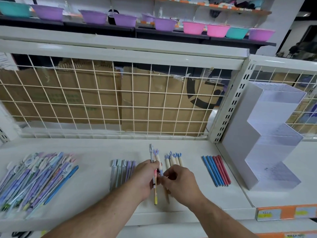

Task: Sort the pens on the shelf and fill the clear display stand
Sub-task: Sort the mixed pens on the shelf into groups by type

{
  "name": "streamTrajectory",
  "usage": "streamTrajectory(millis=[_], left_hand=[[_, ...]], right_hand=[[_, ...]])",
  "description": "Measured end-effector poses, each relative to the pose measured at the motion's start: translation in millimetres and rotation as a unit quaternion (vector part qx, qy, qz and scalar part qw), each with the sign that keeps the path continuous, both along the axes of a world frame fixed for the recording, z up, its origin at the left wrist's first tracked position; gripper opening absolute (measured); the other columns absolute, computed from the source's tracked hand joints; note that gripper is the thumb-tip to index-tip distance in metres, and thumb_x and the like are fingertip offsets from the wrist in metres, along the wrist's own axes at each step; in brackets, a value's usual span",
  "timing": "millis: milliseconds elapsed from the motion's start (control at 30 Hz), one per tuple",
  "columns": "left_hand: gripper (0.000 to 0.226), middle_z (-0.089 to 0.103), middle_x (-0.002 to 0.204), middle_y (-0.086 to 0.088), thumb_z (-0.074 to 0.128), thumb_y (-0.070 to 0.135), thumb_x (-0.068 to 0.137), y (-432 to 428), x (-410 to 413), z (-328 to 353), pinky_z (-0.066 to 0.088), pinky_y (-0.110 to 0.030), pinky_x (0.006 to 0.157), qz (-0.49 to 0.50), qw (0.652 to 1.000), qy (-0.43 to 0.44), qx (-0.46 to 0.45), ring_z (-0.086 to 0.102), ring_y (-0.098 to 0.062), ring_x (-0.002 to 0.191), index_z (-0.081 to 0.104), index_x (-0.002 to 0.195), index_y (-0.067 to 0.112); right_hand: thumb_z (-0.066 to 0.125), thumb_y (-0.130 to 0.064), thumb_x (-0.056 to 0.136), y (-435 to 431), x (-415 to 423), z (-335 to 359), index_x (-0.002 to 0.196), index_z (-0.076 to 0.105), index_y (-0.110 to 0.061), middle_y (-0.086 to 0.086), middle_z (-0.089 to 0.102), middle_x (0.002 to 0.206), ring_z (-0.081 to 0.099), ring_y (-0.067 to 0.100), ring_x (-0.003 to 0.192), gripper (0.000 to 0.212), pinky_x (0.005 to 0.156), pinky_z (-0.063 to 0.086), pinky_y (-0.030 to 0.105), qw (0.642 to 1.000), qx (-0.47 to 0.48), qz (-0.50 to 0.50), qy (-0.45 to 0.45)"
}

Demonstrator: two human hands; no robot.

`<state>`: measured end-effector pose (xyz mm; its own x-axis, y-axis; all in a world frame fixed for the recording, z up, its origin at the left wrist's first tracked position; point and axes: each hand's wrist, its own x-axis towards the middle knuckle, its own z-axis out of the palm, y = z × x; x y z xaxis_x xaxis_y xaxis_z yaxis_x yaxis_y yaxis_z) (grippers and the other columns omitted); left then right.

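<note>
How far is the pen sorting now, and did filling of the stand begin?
Partly done. Three sorted groups lie on the shelf: pastel pens, cream pens, blue and red pens. The left hand grips a mixed bunch; the right hand pinches one pen of it. Left to do: the big unsorted pile and the clear display stand, which holds no pens yet.

This is a shop. The white metal shelf (96, 170) under the fingers (169, 173) has a wire grid back (103, 100). Low down and to the right of the fingers, orange price tags (284, 213) are stuck along its front edge. High above the fingers, purple, pink and teal plastic bowls (164, 24) stand in a row on a dark top shelf (171, 34). Many pens (216, 170) lie in groups on both sides of the fingers. A clear display stand (274, 169) is far to their right.
</note>
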<state>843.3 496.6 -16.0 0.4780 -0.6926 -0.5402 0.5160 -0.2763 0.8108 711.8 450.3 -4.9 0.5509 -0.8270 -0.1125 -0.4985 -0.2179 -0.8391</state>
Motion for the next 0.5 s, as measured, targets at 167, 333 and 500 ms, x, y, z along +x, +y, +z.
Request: streamTrajectory(millis=[167,333,500], left_hand=[[0.011,0.061,0.066,-0.011,0.053,0.006,0.095,-0.7,1.4,-3.6,0.055,-0.035,0.062,0.007,1.0,0.008,-0.009,0.058,-0.023,0.054,0.063,0.092,0.002],[0.014,0.051,0.08,-0.018,0.045,0.0,0.093,-2.9,3.0,-6.4,0.054,-0.041,0.065,0.016,0.998,0.055,-0.009,0.053,-0.029,0.069,0.056,0.085,0.002],[0.015,0.061,0.076,-0.02,0.047,0.0,0.092,-10.5,1.1,-8.3,0.059,-0.044,0.068,0.007,0.998,0.064,0.004,0.06,-0.031,0.065,0.059,0.082,0.0]], right_hand=[[0.073,-0.018,0.084,-4.8,-1.0,-2.4,0.076,0.064,-0.022,-0.003,0.068,0.07,0.064,0.016,0.064,0.012,0.061,0.054,0.026,0.999,-0.034,-0.024,0.032],[0.066,-0.028,0.091,-16.3,-2.0,-9.0,0.079,0.063,-0.024,-0.008,0.065,0.073,0.063,0.01,0.065,0.013,0.055,0.047,0.019,0.987,-0.089,-0.082,0.102],[0.059,-0.035,0.095,-25.1,-1.3,-14.9,0.083,0.064,-0.022,-0.007,0.062,0.072,0.059,0.011,0.063,0.019,0.052,0.043,0.022,0.974,-0.131,-0.077,0.167]])
